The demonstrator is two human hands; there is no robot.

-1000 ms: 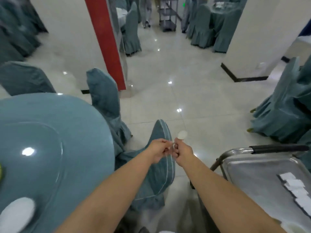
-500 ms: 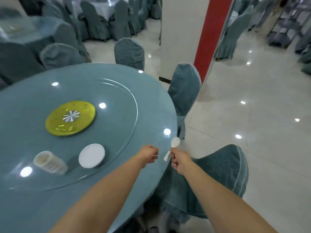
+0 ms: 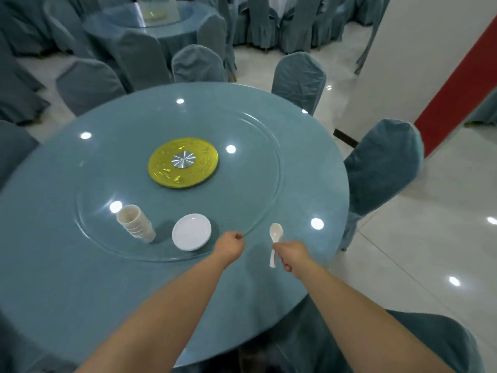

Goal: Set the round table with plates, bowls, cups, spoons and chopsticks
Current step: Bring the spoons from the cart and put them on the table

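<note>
The round table (image 3: 67, 278) wears a blue cloth and carries a glass turntable (image 3: 242, 189) with a yellow hub (image 3: 183, 167). On the turntable's near side lie a stack of white plates (image 3: 191, 235) and, left of it, a tilted stack of white cups (image 3: 135, 223). My right hand (image 3: 291, 255) grips the handle of a white spoon (image 3: 274, 236), bowl pointing away, above the table's near right part. My left hand (image 3: 230, 244) is curled into a fist just right of the plates; nothing shows in it.
Blue-covered chairs ring the table: one at the right (image 3: 382, 168), one at the back right (image 3: 298, 76), one under my right arm (image 3: 430, 343). A white pillar with a red stripe (image 3: 457, 76) stands right. More tables and chairs fill the back.
My view has swung left from the floor and the metal trolley onto the round table. My hands, together a second ago, have parted; the right one keeps the spoon over the table.
</note>
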